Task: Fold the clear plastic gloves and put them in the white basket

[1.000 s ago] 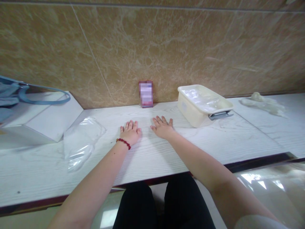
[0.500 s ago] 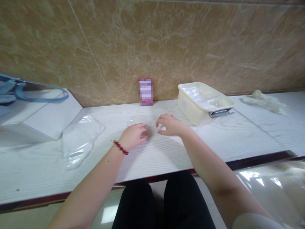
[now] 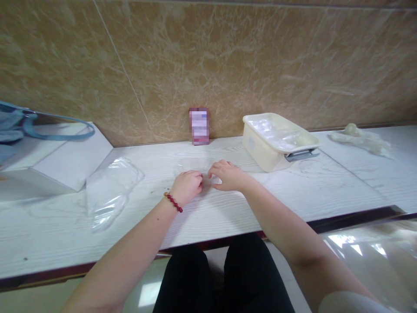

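Note:
A clear, thin plastic bag (image 3: 178, 169) lies on the white wood-grain tabletop, mostly covered by my hands. My left hand (image 3: 187, 187), with a red bead bracelet at the wrist, is closed on the near side of the plastic, its fingertips pinched together. To its right, my right hand (image 3: 227, 175) rests over the other end of the plastic with curved fingers. Its thumb stands apart from the fingers, and no grip shows there. Further left, a stack of flat clear bags (image 3: 112, 193) lies beside a white box.
A cream bin (image 3: 257, 148) with clear plastic inside and a grey handle stands back right. A phone (image 3: 199, 127) leans on the marble wall. At left, a blue strap (image 3: 61, 135) lies across the white box (image 3: 70, 163). Crumpled plastic (image 3: 361, 140) is at far right.
My left hand has moved slightly right and its fingers have closed. My right hand has shifted a little left and toward me, so the hands are closer together.

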Demonstrator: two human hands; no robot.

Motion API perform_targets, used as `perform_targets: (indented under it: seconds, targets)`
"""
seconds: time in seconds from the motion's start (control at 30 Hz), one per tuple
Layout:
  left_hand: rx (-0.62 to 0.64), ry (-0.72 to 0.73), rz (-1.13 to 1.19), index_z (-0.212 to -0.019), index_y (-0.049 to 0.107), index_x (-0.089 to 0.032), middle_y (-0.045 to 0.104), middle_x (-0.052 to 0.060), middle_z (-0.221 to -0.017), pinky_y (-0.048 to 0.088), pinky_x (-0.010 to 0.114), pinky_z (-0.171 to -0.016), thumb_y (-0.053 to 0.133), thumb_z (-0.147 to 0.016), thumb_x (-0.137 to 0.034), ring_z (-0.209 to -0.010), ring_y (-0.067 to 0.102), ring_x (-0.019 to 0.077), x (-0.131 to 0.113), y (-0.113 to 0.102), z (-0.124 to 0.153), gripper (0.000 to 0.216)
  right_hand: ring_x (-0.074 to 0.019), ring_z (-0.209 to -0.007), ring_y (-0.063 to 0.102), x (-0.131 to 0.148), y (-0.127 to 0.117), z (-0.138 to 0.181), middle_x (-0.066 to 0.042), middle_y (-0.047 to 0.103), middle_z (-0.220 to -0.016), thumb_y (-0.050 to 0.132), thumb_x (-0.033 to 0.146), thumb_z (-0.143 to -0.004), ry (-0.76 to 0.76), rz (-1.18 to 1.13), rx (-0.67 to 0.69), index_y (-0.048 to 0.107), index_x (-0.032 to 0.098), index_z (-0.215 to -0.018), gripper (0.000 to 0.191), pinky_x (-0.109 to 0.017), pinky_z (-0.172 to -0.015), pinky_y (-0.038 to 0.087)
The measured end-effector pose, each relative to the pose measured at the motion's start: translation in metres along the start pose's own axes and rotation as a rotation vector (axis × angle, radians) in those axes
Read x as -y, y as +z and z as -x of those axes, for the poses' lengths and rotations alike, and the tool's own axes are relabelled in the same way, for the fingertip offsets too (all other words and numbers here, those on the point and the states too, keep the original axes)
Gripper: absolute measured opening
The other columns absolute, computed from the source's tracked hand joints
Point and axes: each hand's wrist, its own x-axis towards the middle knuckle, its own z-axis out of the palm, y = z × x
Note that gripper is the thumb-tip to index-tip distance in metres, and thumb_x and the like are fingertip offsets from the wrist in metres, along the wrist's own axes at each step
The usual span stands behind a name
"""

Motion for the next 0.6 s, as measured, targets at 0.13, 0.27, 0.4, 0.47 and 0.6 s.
perform_targets:
  seconds: [0.13,0.27,0.4,0.47,0.6]
  targets:
    - [0.051,-0.067,0.034,-0.077,0.060,-0.017,0.059,0.005,-0.084,0.042,0.026,-0.066,0.043,-0.074,-0.021,-0.076,0.055,0.0161,-0.0015,0.0018,-0.0014,0.018,-0.0210,-0.097,0.043,0.0027,-0.0018,0.0001,-0.005,0.053,-0.101,0.052,0.030,-0.071,0.004,0.041,0.030,0.058,0.024,-0.092,0.023,-0.032,-0.079,0.032]
    - [0.037,-0.110,0.054,-0.079,0.058,-0.016,0.059,0.005,-0.082,0.041,0.025,-0.065,0.042,-0.075,-0.023,-0.074,0.055,0.0159,-0.0016,0.0017,-0.0016,0.018,-0.0212,-0.093,0.046,0.0013,-0.0040,-0.0004,-0.005,0.057,-0.098,0.049,0.031,-0.074,0.013,0.101,0.066,0.062,0.025,-0.088,0.020,-0.033,-0.076,0.031]
    - [0.017,-0.102,0.063,-0.085,0.056,-0.018,0.059,0.005,-0.080,0.041,0.026,-0.062,0.043,-0.073,-0.025,-0.074,0.055,0.0172,-0.0017,0.0017,-0.0004,0.019,-0.0204,-0.089,0.049,0.0012,-0.0041,-0.0022,-0.005,0.060,-0.093,0.045,0.026,-0.075,0.003,0.144,0.081,0.064,0.024,-0.083,0.021,-0.034,-0.075,0.029]
    - [0.015,-0.097,0.067,-0.086,0.056,-0.018,0.060,0.005,-0.081,0.041,0.026,-0.062,0.044,-0.072,-0.026,-0.075,0.055,0.0177,-0.0016,0.0024,0.0000,0.021,-0.0198,-0.088,0.049,0.0020,-0.0034,-0.0035,-0.005,0.061,-0.092,0.045,0.023,-0.074,0.003,0.157,0.081,0.065,0.023,-0.081,0.021,-0.034,-0.076,0.029]
    - [0.019,-0.074,0.070,-0.081,0.059,-0.018,0.061,0.005,-0.080,0.042,0.027,-0.065,0.043,-0.073,-0.028,-0.076,0.055,0.0180,-0.0009,0.0039,-0.0004,0.021,-0.0191,-0.086,0.051,0.0032,-0.0021,-0.0049,-0.005,0.061,-0.090,0.046,0.022,-0.072,-0.002,0.155,0.070,0.065,0.022,-0.079,0.020,-0.033,-0.074,0.029]
